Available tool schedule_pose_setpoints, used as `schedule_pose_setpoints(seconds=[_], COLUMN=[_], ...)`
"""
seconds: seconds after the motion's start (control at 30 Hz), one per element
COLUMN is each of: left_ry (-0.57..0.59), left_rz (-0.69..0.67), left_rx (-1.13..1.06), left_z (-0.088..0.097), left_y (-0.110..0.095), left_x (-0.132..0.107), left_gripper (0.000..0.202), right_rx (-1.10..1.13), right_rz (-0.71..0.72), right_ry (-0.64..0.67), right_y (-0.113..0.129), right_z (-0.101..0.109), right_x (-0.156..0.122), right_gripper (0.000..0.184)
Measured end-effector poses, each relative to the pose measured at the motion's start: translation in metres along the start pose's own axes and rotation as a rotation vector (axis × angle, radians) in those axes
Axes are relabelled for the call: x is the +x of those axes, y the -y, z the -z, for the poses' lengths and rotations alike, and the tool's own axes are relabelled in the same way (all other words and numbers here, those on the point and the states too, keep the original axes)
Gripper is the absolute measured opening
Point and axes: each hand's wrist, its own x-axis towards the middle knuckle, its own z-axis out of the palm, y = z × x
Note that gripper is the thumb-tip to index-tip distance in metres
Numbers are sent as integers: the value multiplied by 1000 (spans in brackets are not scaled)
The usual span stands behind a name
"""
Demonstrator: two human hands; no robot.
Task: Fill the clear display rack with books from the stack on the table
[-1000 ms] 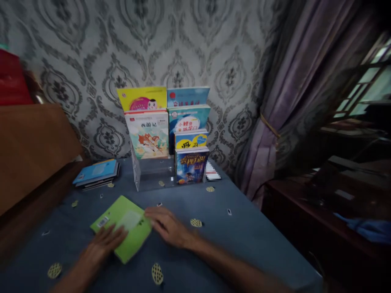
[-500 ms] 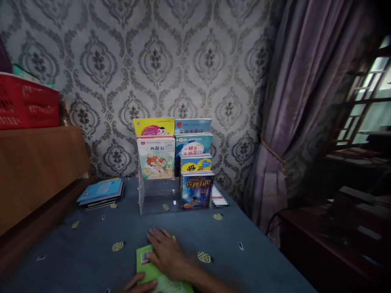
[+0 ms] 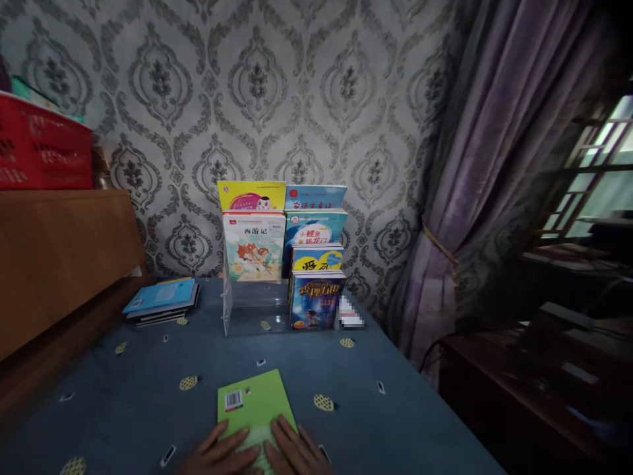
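A green book (image 3: 257,399) lies on the dark blue patterned cloth, a barcode showing near its upper left corner. My left hand (image 3: 222,452) rests on its lower left part, fingers spread. Flat on the lower right part lies my right hand (image 3: 294,448), its fingers stretched out. The near end of the book is covered by both hands and cut off by the frame's bottom edge. Beyond it stands a clear acrylic book rack (image 3: 257,320) with tiers of books, among them a white-covered book (image 3: 254,247) and a dark blue book (image 3: 316,300) at the front right.
A stack of books with a light blue one (image 3: 161,297) on top lies at the left. A red basket (image 3: 44,145) sits on a wooden cabinet (image 3: 64,264). On the right hang a purple curtain (image 3: 445,218) and, below, a dark red table (image 3: 475,369).
My right hand has drawn back from the upper part of the green book to its lower right, uncovering the top and barcode. The left hand has come further onto the book.
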Motion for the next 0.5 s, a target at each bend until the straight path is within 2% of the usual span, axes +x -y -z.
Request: schedule_pose_setpoints(seconds=[0.13, 0.27, 0.4, 0.5], left_ry=[74, 42, 48, 81], left_rz=[56, 98, 124, 95], left_rx=[115, 93, 68, 79], left_z=[23, 22, 23, 45], left_y=[-16, -30, -36, -37], left_x=[6, 5, 4, 8], left_gripper=[52, 54, 57, 56], right_rx=[66, 162, 205, 246], right_rz=[-24, -70, -78, -65], right_ry=[24, 103, 147, 180], right_y=[17, 26, 29, 30], right_z=[29, 58, 71, 77], right_x=[-3, 4, 9, 9], right_gripper=[51, 58, 59, 56])
